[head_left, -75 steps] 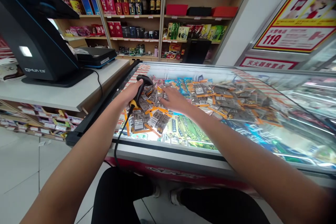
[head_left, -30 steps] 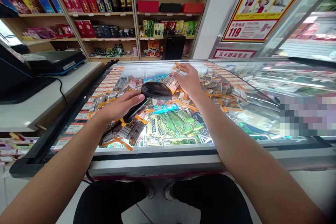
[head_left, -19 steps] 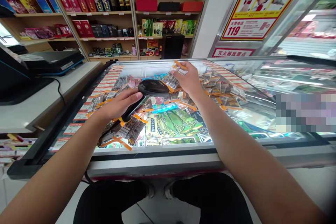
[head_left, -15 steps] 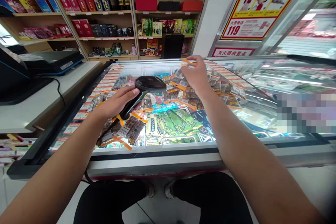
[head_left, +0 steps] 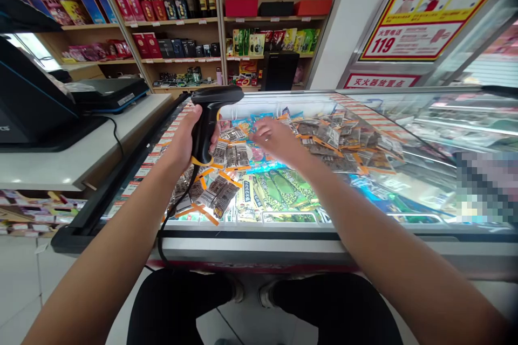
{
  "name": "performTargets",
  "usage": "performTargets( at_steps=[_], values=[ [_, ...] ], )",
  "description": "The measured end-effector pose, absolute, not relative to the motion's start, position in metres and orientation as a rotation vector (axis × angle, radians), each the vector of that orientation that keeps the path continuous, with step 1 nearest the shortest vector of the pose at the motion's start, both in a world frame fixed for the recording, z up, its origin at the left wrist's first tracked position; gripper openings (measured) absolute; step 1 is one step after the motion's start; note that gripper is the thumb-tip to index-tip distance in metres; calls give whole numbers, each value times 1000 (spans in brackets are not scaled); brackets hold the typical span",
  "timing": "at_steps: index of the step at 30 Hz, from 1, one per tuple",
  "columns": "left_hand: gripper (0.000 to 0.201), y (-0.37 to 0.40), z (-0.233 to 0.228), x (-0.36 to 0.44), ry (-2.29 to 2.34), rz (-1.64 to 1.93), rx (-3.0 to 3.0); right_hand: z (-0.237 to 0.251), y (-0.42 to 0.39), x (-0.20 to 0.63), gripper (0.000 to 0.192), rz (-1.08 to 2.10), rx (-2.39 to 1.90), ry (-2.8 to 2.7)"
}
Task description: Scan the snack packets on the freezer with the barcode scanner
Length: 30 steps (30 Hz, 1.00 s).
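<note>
My left hand [head_left: 186,137] grips the handle of a black barcode scanner [head_left: 206,121], holding it upright above the glass lid; its head points right and its cable runs down over the front edge. My right hand [head_left: 275,140] hovers over the middle of the glass, slightly blurred, fingers loosely curled and apart, with no packet visible in it. Left of it and under the scanner lie several clear snack packets with orange edges [head_left: 220,194]. A larger pile of similar packets [head_left: 327,135] spreads to its right.
Beneath the glass of the chest freezer [head_left: 283,245] are green ice-pop packs [head_left: 283,186]. A counter [head_left: 48,170] with a black scale [head_left: 109,94] stands at left. Shelves [head_left: 174,21] of boxes and bottles line the back. A fire-safety poster [head_left: 421,38] hangs at right.
My right hand has moved left and nearer from the right pile, and the packet it held is out of its fingers. The scanner has swung from tilted to upright. The view has shifted left.
</note>
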<state>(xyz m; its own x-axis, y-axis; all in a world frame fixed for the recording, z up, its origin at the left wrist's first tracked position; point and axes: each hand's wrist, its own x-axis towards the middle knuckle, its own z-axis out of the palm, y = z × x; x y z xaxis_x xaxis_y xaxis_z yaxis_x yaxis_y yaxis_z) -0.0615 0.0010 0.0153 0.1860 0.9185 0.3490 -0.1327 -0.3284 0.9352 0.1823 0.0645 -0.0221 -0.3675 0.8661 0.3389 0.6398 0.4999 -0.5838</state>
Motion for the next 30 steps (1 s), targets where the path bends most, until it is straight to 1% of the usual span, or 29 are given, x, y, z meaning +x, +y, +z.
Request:
performTargets(
  at_steps=[2,4,6,7,9,12,14,17,20,25,30],
  values=[
    [59,0,15,-59,828,1322,1484,-35,55,161,68,486,-1156,-2311],
    [61,-1,15,-58,850,1308,1497,-44,52,149,85,484,-1197,-2439],
    [60,-2,13,-57,858,1295,1502,-48,54,147,92,520,-1262,-2462],
    [60,-1,13,-57,858,1288,1505,-49,56,148,92,540,-1279,-2425],
    [59,-1,11,-57,859,1275,1514,-46,60,154,80,582,-1277,-2262],
    [60,-1,10,-57,866,1228,1539,-37,68,166,50,657,-1240,-1913],
    [60,-2,10,-57,864,1165,1558,-32,74,173,39,655,-1197,-1704],
    [59,-4,9,-58,862,1039,1581,-27,86,184,33,618,-1097,-1457],
    [58,-5,6,-60,885,917,1619,-23,94,193,31,614,-1047,-1333],
    [55,-5,3,-61,919,848,1650,-21,99,203,29,592,-1052,-1333],
    [55,-5,4,-61,875,808,1706,-19,96,201,31,586,-1114,-1362]
  ],
)
